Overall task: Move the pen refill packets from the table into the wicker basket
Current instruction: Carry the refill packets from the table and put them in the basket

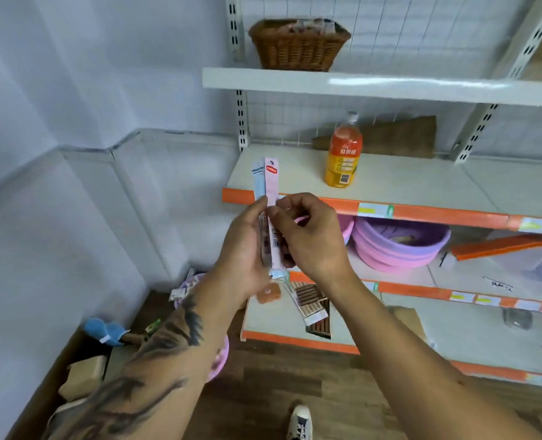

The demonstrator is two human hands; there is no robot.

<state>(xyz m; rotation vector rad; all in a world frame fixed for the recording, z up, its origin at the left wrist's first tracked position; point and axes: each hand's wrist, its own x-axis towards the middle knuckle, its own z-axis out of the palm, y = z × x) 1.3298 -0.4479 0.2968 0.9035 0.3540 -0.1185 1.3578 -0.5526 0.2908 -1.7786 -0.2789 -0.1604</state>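
at centre frame, a left hand [244,249] and right hand [307,236] together grasp upright pen refill packets [271,185], fingers curled around their lower halves. the slim packets, one pale blue and one pink with a red label, rise above the fingertips. the wicker basket [298,46] sits on the top shelf [390,85], upper centre, well apart.

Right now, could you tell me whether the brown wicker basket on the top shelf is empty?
Not empty: packet tops show above the rim of the brown wicker basket.
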